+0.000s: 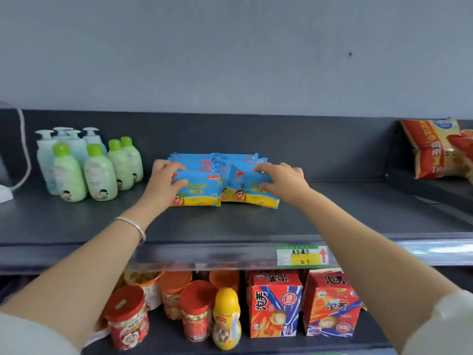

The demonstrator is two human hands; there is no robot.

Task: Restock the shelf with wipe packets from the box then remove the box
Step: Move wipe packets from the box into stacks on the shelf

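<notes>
Two rows of blue and yellow wipe packets (199, 193) stand upright in the middle of the dark grey shelf (230, 226). My left hand (166, 180) grips the left end of the front packet of the left row, thumb on its face. My right hand (284, 178) holds the top of the front packet (248, 193) of the right row, which leans forward. The box is not in view.
Green-capped and pump bottles (87, 167) stand at the shelf's left. Red snack bags (430, 149) lie at the far right. A price tag (302, 254) sits on the shelf edge. Jars (128, 319) and red cartons (276, 303) fill the lower shelf.
</notes>
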